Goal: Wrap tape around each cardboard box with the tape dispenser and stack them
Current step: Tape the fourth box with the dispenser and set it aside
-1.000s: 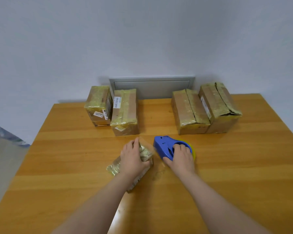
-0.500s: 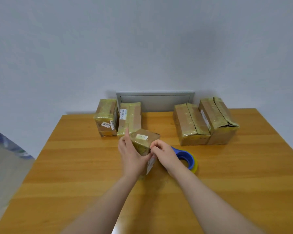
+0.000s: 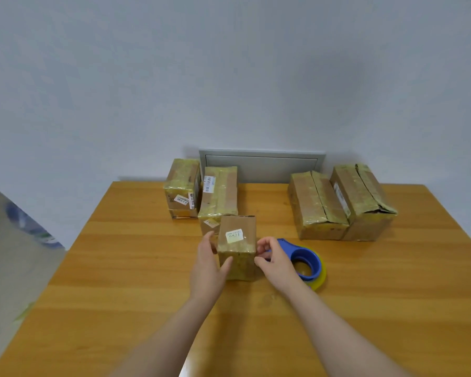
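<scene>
The small box point(image 3: 237, 248) stands upright on the table point(image 3: 392, 295), long axis vertical, the left hand point(image 3: 207, 268) gripping one flank, the right hand point(image 3: 275, 263) pinching the other; the tape dispenser point(image 3: 309, 258) lies just right of it (nearest the right hand)

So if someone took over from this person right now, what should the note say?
Left hand and right hand both grip the small box, held upright near the middle of the table.
Dispenser lies just right of it, nobody holding it.
Four taped boxes sit at the back: left pair, right pair.
Done: the small box carries some tape.
Left: probably finish its wrap, then stack; nothing is stacked yet.
</scene>
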